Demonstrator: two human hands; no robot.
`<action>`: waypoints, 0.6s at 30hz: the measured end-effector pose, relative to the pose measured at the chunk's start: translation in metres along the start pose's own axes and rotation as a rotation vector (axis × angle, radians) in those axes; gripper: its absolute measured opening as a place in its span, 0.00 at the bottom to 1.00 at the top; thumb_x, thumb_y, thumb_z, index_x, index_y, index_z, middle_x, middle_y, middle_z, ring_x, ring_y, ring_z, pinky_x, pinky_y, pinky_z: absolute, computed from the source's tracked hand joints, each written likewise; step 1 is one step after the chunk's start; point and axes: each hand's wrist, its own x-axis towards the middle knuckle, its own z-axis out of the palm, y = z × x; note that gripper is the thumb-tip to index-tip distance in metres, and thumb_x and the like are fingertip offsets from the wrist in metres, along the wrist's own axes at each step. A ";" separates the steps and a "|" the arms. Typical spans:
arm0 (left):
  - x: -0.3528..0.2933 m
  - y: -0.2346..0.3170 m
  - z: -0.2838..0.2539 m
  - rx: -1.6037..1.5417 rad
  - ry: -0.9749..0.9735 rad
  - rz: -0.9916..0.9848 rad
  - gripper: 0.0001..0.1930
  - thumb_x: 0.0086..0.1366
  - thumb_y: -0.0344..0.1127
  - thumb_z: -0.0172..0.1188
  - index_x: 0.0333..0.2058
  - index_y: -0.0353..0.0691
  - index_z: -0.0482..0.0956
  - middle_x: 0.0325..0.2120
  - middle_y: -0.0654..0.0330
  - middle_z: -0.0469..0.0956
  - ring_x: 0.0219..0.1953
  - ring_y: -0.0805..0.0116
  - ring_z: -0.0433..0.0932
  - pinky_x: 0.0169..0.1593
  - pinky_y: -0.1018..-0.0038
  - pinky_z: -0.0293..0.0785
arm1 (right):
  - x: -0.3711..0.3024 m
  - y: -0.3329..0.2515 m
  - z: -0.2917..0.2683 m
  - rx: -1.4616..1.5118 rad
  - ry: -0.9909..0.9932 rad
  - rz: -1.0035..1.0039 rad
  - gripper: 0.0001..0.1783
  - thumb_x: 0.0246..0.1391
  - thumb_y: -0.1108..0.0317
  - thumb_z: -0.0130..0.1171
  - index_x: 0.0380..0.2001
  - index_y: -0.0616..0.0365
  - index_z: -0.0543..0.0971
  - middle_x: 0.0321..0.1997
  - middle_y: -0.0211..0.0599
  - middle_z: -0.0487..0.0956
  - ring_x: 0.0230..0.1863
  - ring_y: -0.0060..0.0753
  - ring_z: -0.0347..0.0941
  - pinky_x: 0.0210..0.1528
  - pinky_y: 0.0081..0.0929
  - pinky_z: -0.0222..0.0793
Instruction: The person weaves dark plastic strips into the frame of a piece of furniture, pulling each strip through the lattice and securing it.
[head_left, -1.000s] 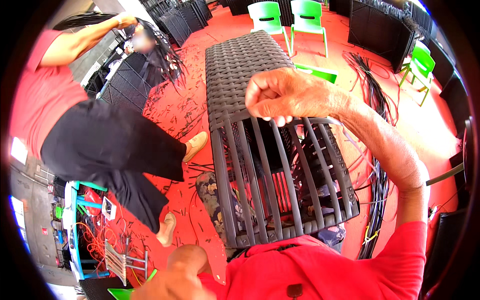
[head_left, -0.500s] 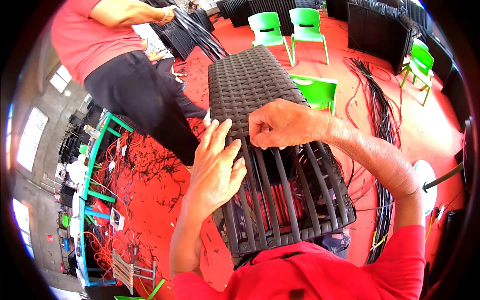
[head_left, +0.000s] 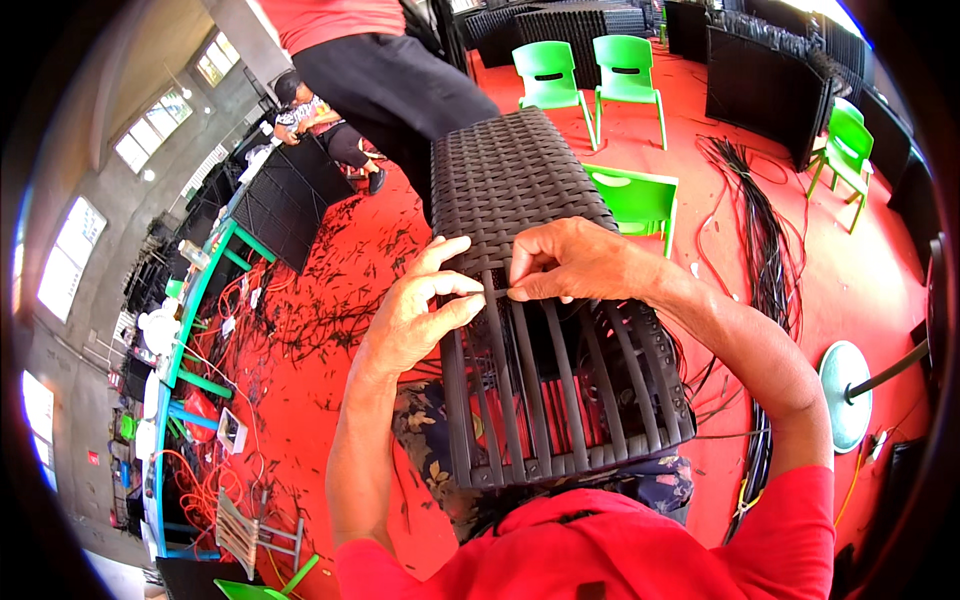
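Note:
Across my lap lies a dark brown wicker panel (head_left: 515, 175), tightly woven at its far part. Its near part has bare lengthwise strips (head_left: 563, 385) with gaps between them. At the edge of the weave, my right hand (head_left: 575, 262) pinches a flat weaving strand (head_left: 500, 293) between thumb and forefinger. My left hand (head_left: 420, 310) meets the same strand from the left, thumb and forefinger closed near its end and the other fingers bent. Both hands touch the panel around its left-hand strips; the rest of the strand is hidden by my fingers.
Green chairs (head_left: 625, 75) stand ahead, one (head_left: 635, 200) close behind the panel. A bundle of long black strands (head_left: 755, 260) lies on the red floor at right, near a round stand base (head_left: 845, 395). A person in black trousers (head_left: 385, 85) stands ahead left; another person (head_left: 320, 125) sits beyond.
My left hand has gone from flat, outstretched fingers to a pinch at the strand. My right fist has loosened into a thumb-and-finger pinch. The standing person has shifted right.

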 end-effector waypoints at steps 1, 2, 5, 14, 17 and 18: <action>-0.001 0.002 -0.001 0.017 0.011 0.014 0.08 0.52 0.33 0.59 0.29 0.36 0.78 0.52 0.51 0.62 0.57 0.59 0.55 0.55 0.67 0.55 | -0.002 -0.002 0.001 -0.016 0.012 -0.001 0.09 0.46 0.65 0.60 0.24 0.59 0.74 0.21 0.24 0.73 0.23 0.13 0.65 0.22 0.15 0.61; -0.002 0.004 -0.001 0.035 0.021 0.029 0.07 0.52 0.32 0.59 0.29 0.35 0.78 0.52 0.51 0.62 0.57 0.60 0.56 0.54 0.68 0.57 | -0.004 -0.005 0.002 -0.032 0.025 -0.001 0.09 0.46 0.65 0.60 0.24 0.59 0.74 0.21 0.24 0.73 0.23 0.13 0.64 0.22 0.16 0.61; -0.007 0.000 -0.003 -0.367 0.152 -0.015 0.04 0.53 0.28 0.57 0.25 0.33 0.76 0.45 0.56 0.68 0.42 0.74 0.68 0.44 0.77 0.63 | -0.009 -0.005 0.000 -0.167 0.088 -0.103 0.10 0.45 0.65 0.59 0.25 0.60 0.74 0.22 0.31 0.75 0.24 0.19 0.69 0.27 0.22 0.66; -0.038 -0.059 -0.012 -0.908 0.442 -0.099 0.04 0.60 0.31 0.49 0.31 0.38 0.71 0.34 0.53 0.76 0.41 0.63 0.74 0.44 0.66 0.70 | 0.021 -0.039 0.009 -0.346 0.203 -0.235 0.08 0.47 0.68 0.53 0.31 0.59 0.76 0.28 0.43 0.76 0.29 0.39 0.74 0.32 0.30 0.68; -0.036 -0.047 -0.008 -0.894 0.426 -0.025 0.04 0.61 0.32 0.48 0.31 0.39 0.70 0.31 0.55 0.76 0.39 0.63 0.75 0.43 0.69 0.71 | 0.040 -0.037 0.017 -0.211 -0.046 -0.049 0.15 0.53 0.62 0.50 0.39 0.61 0.75 0.25 0.31 0.75 0.18 0.18 0.67 0.25 0.18 0.65; -0.035 -0.044 -0.007 -0.889 0.422 0.001 0.04 0.61 0.32 0.48 0.31 0.39 0.69 0.30 0.56 0.76 0.39 0.63 0.75 0.42 0.69 0.71 | 0.046 -0.032 0.018 -0.186 -0.097 -0.038 0.16 0.53 0.61 0.50 0.40 0.60 0.75 0.24 0.30 0.75 0.18 0.17 0.66 0.24 0.17 0.64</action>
